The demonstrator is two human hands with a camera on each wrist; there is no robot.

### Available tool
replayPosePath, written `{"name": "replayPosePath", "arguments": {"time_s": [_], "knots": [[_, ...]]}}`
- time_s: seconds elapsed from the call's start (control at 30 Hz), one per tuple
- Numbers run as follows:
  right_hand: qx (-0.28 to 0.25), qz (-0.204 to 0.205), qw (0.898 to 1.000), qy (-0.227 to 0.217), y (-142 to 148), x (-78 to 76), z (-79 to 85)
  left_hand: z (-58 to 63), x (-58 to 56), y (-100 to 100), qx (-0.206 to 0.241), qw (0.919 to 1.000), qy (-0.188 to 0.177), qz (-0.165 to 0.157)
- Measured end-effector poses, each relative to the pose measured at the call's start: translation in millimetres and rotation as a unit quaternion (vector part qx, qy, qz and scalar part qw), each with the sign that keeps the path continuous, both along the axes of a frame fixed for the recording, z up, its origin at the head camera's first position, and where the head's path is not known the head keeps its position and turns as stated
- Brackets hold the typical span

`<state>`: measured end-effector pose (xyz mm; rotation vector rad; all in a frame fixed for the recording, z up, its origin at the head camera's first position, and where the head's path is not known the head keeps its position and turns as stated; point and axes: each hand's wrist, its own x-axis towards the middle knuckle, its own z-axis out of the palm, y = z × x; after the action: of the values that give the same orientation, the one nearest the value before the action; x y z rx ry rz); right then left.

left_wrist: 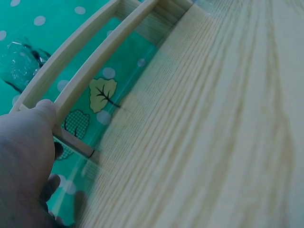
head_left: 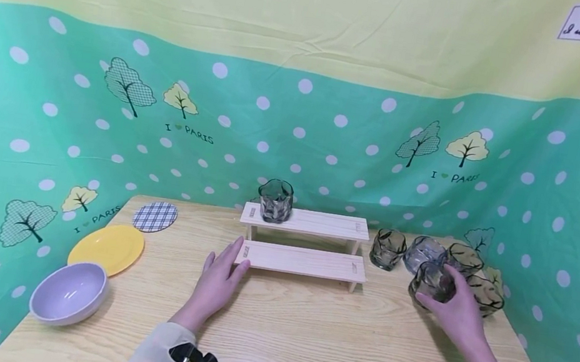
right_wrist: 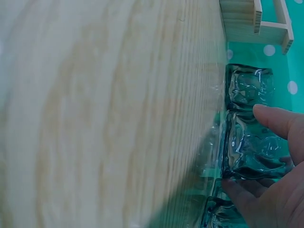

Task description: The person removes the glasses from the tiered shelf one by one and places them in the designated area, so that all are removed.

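My left hand [head_left: 218, 279] touches the left end of the lower step of a two-tier wooden rack [head_left: 305, 262], fingers along its side and thumb [left_wrist: 46, 110] at the front corner. One dark, wavy glass [head_left: 276, 203] stands on the upper step, at its left. At the right of the table, my right hand [head_left: 456, 307] grips another smoky glass [head_left: 431, 283] between thumb and fingers. In the right wrist view this gripped glass [right_wrist: 251, 145] sits among its neighbours; whether its base touches the table is unclear.
Around the right hand stand several more glasses, among them one [head_left: 388, 249] beside the rack and a bluish one [head_left: 423, 254]. On the left are a purple bowl [head_left: 69, 293], a yellow plate [head_left: 108, 248] and a checked round mat [head_left: 155, 216]. Dotted cloth [head_left: 243, 116] hangs behind the wooden table [head_left: 294, 333].
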<state>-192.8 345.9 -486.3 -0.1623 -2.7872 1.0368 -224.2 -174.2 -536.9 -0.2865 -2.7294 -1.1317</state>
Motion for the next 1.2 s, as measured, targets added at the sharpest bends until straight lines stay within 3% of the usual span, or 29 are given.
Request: {"name": "replayPosePath", "arguments": {"time_s": [0.7, 1.2], "knots": [[0.012, -0.004, 1.0, 0.002, -2, -6.5, -7.1, -0.5, -1.1, 0, 0.005, 1.0, 0.005, -0.001], [0.016, 0.01, 1.0, 0.009, -7, -5.1, 3.4, 0.5, -0.4, 0, 0.006, 1.0, 0.005, -0.002]]}}
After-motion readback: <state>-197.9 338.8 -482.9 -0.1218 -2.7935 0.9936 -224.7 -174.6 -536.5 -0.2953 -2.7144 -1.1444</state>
